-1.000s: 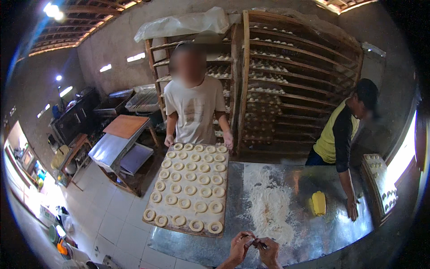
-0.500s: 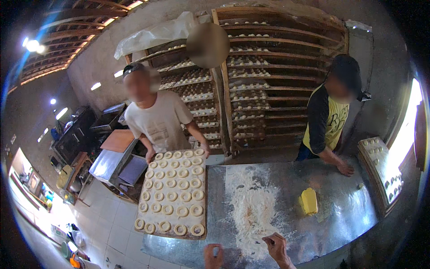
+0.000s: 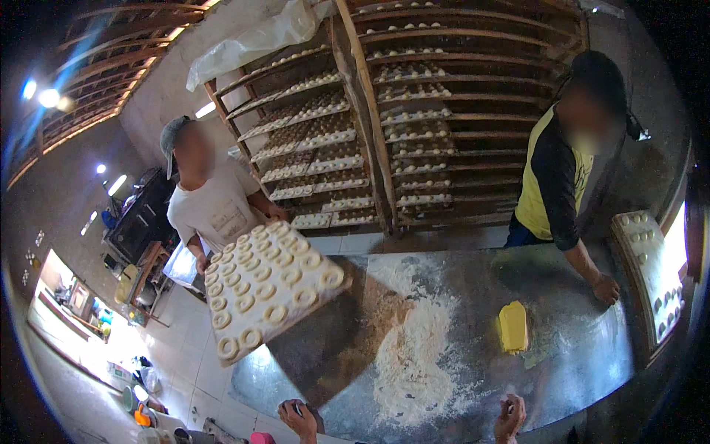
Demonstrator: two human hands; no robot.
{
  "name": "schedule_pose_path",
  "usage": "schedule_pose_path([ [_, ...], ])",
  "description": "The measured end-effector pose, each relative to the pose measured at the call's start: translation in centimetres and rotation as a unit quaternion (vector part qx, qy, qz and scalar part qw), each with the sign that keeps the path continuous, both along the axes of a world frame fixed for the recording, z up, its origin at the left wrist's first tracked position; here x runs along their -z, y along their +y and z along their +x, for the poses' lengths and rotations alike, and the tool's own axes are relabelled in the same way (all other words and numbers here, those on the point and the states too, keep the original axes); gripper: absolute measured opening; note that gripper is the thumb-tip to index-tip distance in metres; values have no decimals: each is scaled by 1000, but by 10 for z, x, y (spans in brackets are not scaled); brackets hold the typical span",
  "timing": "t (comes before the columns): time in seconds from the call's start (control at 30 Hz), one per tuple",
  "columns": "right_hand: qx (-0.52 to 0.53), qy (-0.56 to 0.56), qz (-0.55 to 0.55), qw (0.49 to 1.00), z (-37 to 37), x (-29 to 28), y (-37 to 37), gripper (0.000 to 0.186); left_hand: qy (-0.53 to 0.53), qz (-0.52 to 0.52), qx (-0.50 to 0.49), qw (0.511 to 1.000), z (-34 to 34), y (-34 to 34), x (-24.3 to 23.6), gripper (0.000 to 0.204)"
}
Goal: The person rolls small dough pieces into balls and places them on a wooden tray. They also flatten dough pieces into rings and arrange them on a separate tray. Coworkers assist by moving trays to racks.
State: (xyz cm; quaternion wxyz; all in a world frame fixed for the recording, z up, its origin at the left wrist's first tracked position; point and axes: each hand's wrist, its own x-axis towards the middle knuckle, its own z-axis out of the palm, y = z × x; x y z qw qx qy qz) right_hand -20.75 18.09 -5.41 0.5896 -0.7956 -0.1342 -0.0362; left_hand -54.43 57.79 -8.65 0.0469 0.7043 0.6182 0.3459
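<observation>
My left hand (image 3: 299, 418) is low in the head view, over the near left part of the steel table (image 3: 569, 370), its fingers curled; what is in them, if anything, is hidden. My right hand (image 3: 510, 414) is farther right near the same edge, fingers also curled, contents unclear. Between and beyond my hands lies a spread of white flour (image 3: 414, 355), with a yellow slab of fat or dough (image 3: 513, 325) to its right. A person in a white shirt (image 3: 211, 200) carries a board of dough rings (image 3: 270, 288), tilted above the table's left end.
A person in yellow and black (image 3: 547, 177) rests a hand on the table's right part, beside a board of dough pieces (image 3: 647, 274). Wooden racks (image 3: 355, 59) with trays of dough balls stand behind. Tiled floor (image 3: 181, 348) and a side table (image 3: 181, 266) are at left.
My hands, earlier together, have separated to left and right. The white-shirted person has lifted and tilted the board of rings and shifted leftward. The yellow-shirted person's hand has moved along the table.
</observation>
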Motion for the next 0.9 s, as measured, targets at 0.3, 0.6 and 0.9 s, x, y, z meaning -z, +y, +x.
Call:
schedule_pose_path([
  [0.3, 9, -102, -222, 970, -26, -24, -27, 24, -17, 21, -11, 1000, -2, 1, 3, 12],
  [0.6, 39, -41, -132, 990, -15, 3, -31, 25, -52, 29, -11, 998, -3, 2, 1, 8],
  [0.9, 17, -137, -277, 951, -3, 26, -31, 26, -42, 49, 3, 998, -3, -1, -2, 7],
])
